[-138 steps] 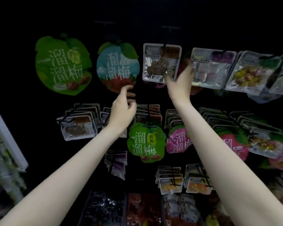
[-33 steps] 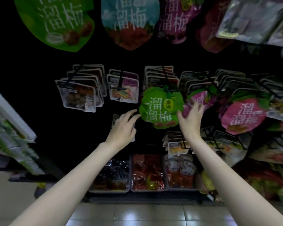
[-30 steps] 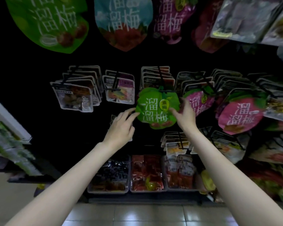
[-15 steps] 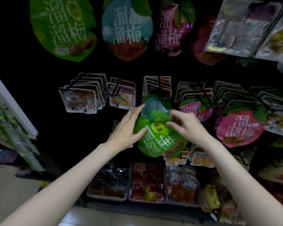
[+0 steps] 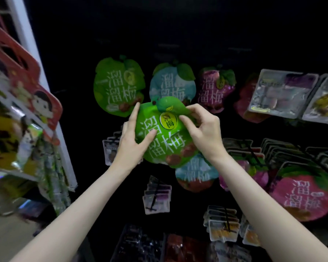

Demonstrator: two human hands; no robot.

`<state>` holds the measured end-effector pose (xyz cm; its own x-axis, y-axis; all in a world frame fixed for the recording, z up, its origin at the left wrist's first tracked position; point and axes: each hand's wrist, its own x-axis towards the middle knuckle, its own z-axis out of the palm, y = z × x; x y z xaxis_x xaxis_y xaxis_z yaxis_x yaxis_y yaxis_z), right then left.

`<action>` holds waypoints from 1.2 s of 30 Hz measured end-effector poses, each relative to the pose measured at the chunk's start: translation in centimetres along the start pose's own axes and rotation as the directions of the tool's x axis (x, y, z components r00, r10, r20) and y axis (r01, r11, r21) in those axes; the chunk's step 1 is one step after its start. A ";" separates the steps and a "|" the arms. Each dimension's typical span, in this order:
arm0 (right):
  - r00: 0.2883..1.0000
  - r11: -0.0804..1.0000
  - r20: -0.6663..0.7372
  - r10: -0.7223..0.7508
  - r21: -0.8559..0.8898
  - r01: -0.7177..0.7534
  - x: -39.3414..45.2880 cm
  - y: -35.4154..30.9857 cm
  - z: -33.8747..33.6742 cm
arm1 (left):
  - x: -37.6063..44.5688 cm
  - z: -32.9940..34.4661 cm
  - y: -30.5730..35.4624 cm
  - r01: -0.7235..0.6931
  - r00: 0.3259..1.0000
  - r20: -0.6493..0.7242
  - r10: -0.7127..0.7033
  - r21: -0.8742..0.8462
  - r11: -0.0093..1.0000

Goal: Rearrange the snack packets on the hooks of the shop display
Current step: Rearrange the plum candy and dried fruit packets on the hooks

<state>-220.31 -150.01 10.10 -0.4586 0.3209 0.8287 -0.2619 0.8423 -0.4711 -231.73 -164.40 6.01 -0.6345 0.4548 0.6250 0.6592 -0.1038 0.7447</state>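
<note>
The shop display (image 5: 178, 31) was a dark pegboard wall, dim enough that the hooks themselves could hardly be made out. Half a second earlier the green packet (image 5: 160, 137) had been held low, in front of the middle row it was lifted from; now it had been carried up, so its leaf-shaped top lay just beside the matching green packet on the top row (image 5: 117, 86), up and to the left of the hands. The left hand (image 5: 131, 146) cupped the packet's left edge, fingers behind and thumb across the front. The right hand (image 5: 204, 129) pinched the folded top flap between thumb and fingers. The blue packet (image 5: 194, 174), below the right hand, now fronted the middle hook. The move looked about half done: the packet was free, probably bound for the top-left hook, but not yet threaded on
</note>
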 end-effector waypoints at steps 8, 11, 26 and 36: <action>0.985 0.985 0.021 -0.171 0.009 0.170 6.8 -3.2 7.1 | 5.6 -5.6 1.9 0.093 0.971 -0.236 -0.046 0.190 0.977; 0.974 0.974 -0.017 -0.226 -0.017 0.226 8.6 -3.7 9.5 | 7.4 -6.5 2.0 0.076 0.961 -0.276 0.010 0.298 0.952; 0.999 0.997 0.052 0.014 0.081 -0.019 14.3 -1.9 14.3 | 14.0 -7.7 -1.6 -0.126 0.962 -0.111 0.251 0.635 0.762; 0.999 0.988 -0.005 0.034 0.148 -0.033 12.7 -1.0 14.3 | 14.1 -7.1 -1.8 -0.212 0.942 -0.072 0.329 0.633 0.745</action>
<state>-238.08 -152.93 16.78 -0.4632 0.3514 0.8136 -0.3692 0.7581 -0.5376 -244.72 -164.08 15.10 -0.4095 0.3303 0.8504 0.8808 0.3859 0.2743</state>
